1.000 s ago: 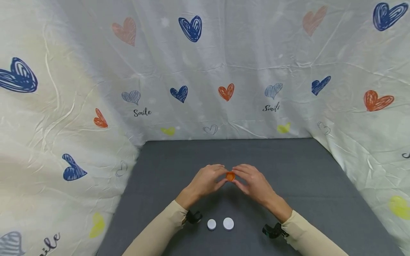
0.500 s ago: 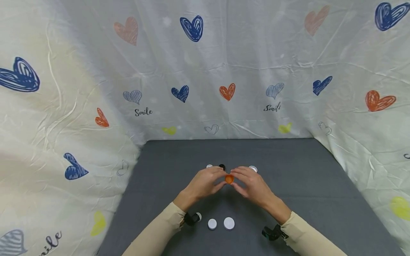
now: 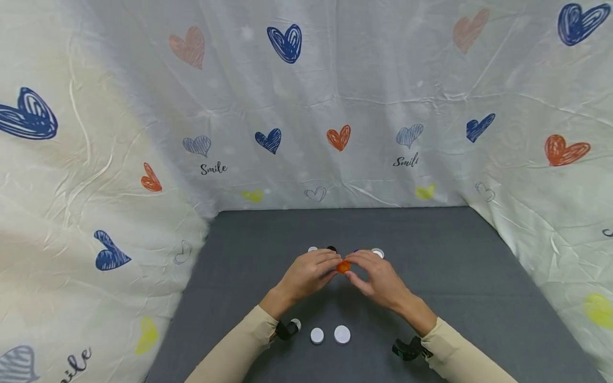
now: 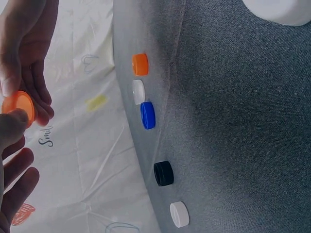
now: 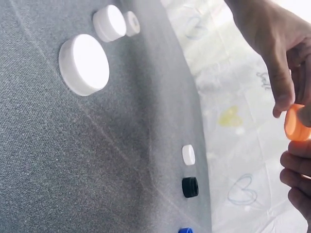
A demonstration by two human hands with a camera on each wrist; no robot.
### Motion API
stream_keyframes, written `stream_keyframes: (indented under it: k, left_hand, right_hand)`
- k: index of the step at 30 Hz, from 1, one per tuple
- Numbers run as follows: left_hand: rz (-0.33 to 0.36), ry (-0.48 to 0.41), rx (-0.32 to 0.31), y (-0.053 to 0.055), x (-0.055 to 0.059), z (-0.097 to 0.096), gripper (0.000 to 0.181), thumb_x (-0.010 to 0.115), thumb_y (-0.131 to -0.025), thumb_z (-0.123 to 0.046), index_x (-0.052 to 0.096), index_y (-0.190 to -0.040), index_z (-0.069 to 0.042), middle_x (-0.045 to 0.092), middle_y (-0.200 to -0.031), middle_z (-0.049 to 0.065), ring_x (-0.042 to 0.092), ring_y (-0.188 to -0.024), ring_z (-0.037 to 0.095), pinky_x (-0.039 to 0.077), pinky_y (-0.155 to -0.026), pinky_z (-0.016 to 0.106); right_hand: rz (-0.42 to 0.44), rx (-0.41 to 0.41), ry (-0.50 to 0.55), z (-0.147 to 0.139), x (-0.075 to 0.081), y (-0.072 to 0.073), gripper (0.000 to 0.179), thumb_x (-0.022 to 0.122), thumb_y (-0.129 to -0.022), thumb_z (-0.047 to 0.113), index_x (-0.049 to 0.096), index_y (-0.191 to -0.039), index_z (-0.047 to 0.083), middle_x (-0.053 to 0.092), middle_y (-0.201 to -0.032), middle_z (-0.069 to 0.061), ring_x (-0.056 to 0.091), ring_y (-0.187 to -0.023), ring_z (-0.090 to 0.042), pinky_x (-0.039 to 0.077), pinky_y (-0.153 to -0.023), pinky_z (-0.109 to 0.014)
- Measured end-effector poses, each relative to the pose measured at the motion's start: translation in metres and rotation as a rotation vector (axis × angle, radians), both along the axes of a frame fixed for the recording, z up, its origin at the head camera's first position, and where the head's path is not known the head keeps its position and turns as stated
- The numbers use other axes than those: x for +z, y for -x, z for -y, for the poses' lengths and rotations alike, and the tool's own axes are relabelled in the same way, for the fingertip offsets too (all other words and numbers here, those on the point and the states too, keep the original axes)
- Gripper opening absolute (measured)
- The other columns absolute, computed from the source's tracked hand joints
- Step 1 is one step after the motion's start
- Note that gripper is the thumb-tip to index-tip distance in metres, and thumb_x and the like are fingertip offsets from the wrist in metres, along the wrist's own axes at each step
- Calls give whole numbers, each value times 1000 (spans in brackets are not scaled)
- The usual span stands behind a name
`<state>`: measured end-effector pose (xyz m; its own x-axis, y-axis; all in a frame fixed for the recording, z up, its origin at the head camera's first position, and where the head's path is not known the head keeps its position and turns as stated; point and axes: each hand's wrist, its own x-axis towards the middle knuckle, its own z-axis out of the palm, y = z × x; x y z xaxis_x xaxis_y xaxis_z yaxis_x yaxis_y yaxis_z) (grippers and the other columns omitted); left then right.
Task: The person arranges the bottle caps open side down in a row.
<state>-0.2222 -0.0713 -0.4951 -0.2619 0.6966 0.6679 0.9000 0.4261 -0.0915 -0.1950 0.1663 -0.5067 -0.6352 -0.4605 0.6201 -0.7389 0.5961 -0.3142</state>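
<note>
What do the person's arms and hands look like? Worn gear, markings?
Left hand and right hand are ungloved. Left sleeve and right sleeve: long, cream, no visible print. Black wrist devices, one per arm; finer details too small to tell. No cables discernible.

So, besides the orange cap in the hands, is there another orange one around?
Yes, the left wrist view shows a second orange cap on the grey cloth, apart from the held orange cap.

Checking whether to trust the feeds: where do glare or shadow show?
Right wrist: the large round white plastic cap has a washed-out top; left wrist: dimmer, a soft shadow across the grey woven cloth; head: soft shadows on the cloth, the held round orange plastic cap small and soft.
</note>
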Motion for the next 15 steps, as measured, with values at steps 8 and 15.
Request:
stream_keyframes:
  k: [8, 15]
  left_hand:
    - [105, -40, 80, -2, -1, 1, 33, 83, -84, -17, 73, -115, -7, 74, -111, 3, 69, -107, 17, 54, -97, 31]
    - [343, -67, 187, -3, 2, 3, 29, 77, -90, -22, 74, -115, -8, 75, -107, 2, 71, -99, 14, 58, -87, 30]
  right_hand:
    - [-12, 3, 35, -4, 1, 1, 35, 79, -88, 25, 72, -119, 11, 72, -115, -1, 65, -112, -19, 54, -93, -43]
    - [-99, 20, -7, -8, 4, 2, 48, 86, -79, 20, 70, -123, 10, 70, -119, -5, 64, -115, -24, 53, -96, -46]
